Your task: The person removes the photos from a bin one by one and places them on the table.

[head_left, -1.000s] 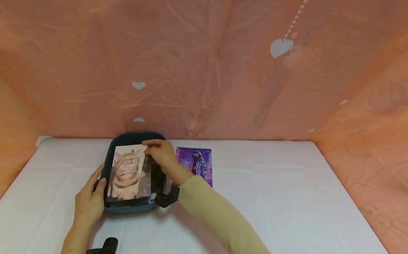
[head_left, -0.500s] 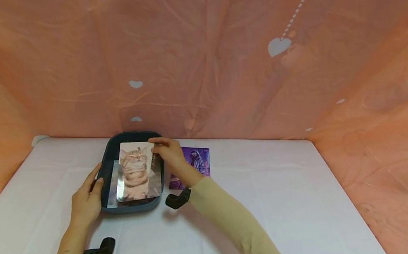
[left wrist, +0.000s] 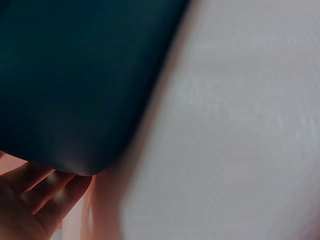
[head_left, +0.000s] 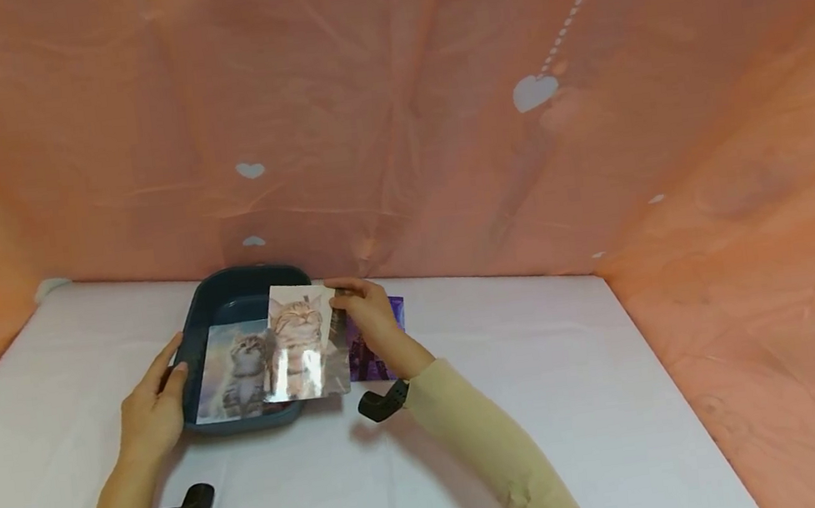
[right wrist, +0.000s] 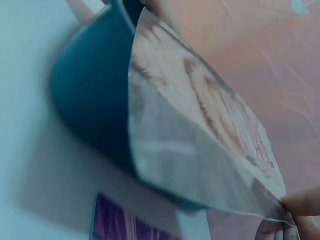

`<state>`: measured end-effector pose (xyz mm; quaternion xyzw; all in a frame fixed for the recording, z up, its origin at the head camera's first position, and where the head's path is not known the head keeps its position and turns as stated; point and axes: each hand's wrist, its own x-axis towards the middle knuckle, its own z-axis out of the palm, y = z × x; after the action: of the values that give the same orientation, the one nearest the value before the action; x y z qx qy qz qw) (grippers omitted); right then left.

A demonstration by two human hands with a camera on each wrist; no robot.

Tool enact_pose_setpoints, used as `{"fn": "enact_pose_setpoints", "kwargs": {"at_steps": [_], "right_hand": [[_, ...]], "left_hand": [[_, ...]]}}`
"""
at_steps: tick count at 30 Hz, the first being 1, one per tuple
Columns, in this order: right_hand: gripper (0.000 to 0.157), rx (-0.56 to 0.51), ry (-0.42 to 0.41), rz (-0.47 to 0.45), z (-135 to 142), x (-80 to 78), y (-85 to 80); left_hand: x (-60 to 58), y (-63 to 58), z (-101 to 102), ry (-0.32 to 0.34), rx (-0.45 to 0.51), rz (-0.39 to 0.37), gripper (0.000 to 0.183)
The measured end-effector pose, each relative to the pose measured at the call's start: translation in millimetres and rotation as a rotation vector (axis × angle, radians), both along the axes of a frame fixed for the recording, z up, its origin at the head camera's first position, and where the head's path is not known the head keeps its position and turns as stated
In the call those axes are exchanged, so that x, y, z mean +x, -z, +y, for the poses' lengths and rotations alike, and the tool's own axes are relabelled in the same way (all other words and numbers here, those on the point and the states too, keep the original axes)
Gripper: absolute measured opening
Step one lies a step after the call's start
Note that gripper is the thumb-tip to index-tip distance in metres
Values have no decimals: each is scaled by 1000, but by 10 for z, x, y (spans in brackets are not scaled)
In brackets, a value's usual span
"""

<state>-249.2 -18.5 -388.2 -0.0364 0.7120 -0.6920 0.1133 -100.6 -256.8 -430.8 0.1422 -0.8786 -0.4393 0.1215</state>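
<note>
My left hand [head_left: 150, 417] holds the left rim of a dark blue tray [head_left: 236, 309]; the left wrist view shows its fingers [left wrist: 62, 200] against the tray's underside. Between thumb and fingers, my right hand [head_left: 377, 318] pinches the upper right corner of a glossy cat photo [head_left: 302, 333]. This photo hangs over the tray's right side, tilted in the right wrist view. Inside the tray lies a kitten photo [head_left: 235, 370], its right edge covered by the held one. A purple picture card [head_left: 366, 365] on the table is partly hidden behind my right hand and the cat photo.
A white cloth covers the table [head_left: 546, 406]. Orange fabric [head_left: 377, 123] with pale hearts hangs behind the tray and along both sides. The tray stands close to the back edge.
My right hand has moved right with the cat photo, out from over the tray's middle, uncovering the kitten photo beneath. My left hand stays on the tray.
</note>
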Motion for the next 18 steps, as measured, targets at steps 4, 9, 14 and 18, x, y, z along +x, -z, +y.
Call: {"fn": "enact_pose_setpoints", "kwargs": {"at_steps": [4, 9, 14, 18], "right_hand": [[31, 32, 34, 14, 166, -5, 20], [32, 26, 75, 22, 338, -35, 52], [33, 37, 105, 27, 498, -63, 86], [32, 56, 121, 25, 616, -81, 113]], "left_hand": [[-7, -2, 3, -2, 7, -17, 50], [3, -9, 7, 1, 15, -20, 50], [2, -3, 11, 2, 14, -30, 50], [-3, 1, 10, 1, 15, -26, 50]]}}
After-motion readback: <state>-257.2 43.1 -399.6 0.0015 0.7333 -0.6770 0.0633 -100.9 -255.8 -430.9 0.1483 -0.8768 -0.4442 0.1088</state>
